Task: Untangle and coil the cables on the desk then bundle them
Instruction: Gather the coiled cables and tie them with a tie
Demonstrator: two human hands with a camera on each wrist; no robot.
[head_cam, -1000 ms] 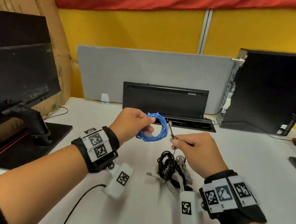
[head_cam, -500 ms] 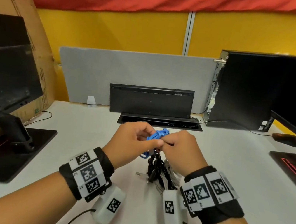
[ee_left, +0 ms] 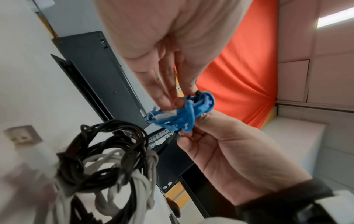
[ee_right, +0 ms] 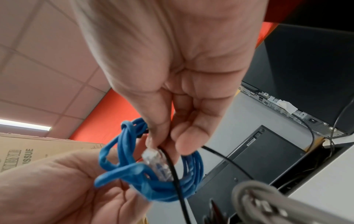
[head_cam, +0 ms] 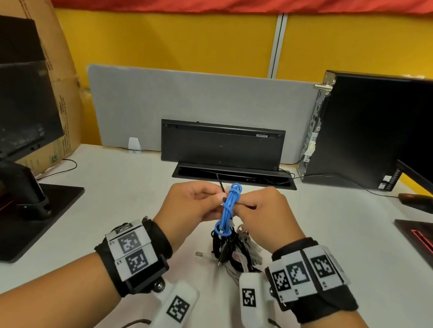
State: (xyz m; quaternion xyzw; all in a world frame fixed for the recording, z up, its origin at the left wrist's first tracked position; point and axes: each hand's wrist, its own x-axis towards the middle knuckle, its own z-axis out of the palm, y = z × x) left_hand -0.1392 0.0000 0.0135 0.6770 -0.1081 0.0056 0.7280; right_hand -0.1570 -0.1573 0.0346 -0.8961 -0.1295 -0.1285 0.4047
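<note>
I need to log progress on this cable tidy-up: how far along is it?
Done: the blue cable is coiled into a tight hank. In hand: the left hand and right hand both pinch it while a thin black tie goes round its middle. Left: the black and white cables lying together on the desk; whether those are coiled yet is unclear.

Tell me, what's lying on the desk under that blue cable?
Below the blue cable sits a pile of black and white cables; the wrists cover part of it.
</note>
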